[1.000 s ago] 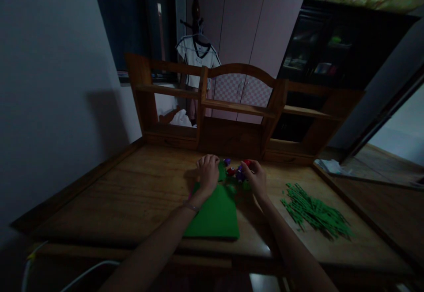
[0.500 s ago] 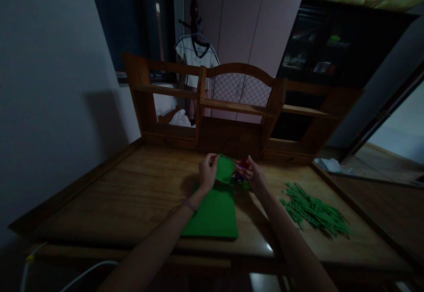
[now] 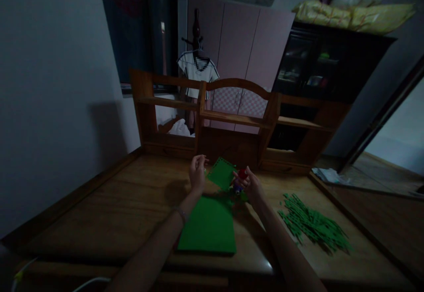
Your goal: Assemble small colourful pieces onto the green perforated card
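Note:
My left hand (image 3: 198, 175) is raised above the desk, just left of a thin green sheet (image 3: 221, 173). Its fingers are bent, with a gap between fingertips and thumb, and nothing clear shows in them. Small holes line the sheet's upper edge. My right hand (image 3: 253, 186) grips the sheet by its right side, which the fingers partly hide. Close against those fingers is a small red and blue-purple object (image 3: 243, 174), too dark to name. Below both hands lies a thick green square stack (image 3: 208, 225).
A loose heap of perforated green strips (image 3: 313, 221) lies to the right on the wooden desk (image 3: 126, 208). Along the back stands a wooden shelf unit (image 3: 232, 115). A clear plastic bag (image 3: 329, 175) sits beyond the right edge, and a white cable (image 3: 92, 281) runs at the front left.
My left hand has come off the green sheet and moved left. The sheet now tilts out leftward from my right hand. The camera view has lifted slightly.

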`<state>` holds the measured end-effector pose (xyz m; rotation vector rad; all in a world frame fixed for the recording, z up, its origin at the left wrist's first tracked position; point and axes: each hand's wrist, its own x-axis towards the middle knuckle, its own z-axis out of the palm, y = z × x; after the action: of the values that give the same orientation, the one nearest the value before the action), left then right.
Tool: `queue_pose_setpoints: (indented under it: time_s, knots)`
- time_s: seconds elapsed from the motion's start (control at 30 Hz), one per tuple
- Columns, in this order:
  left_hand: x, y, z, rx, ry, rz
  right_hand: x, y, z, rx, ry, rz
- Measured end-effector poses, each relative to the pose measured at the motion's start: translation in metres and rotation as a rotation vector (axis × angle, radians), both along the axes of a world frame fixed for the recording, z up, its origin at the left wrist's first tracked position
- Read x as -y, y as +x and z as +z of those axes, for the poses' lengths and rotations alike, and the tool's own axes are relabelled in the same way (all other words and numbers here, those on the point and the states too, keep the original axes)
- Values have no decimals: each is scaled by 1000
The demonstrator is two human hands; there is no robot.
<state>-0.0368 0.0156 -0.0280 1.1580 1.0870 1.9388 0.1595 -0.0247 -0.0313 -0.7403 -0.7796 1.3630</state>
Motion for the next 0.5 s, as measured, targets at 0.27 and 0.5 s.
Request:
queue_pose_setpoints:
  time_s: [0.27,0.5]
  knots:
    - [-13,13,3,184,-133,-346,-4,3,-3,-107,60,-44]
    - [13,35,-9,384,-129,-914,-9,12,-4,-144,93,-27]
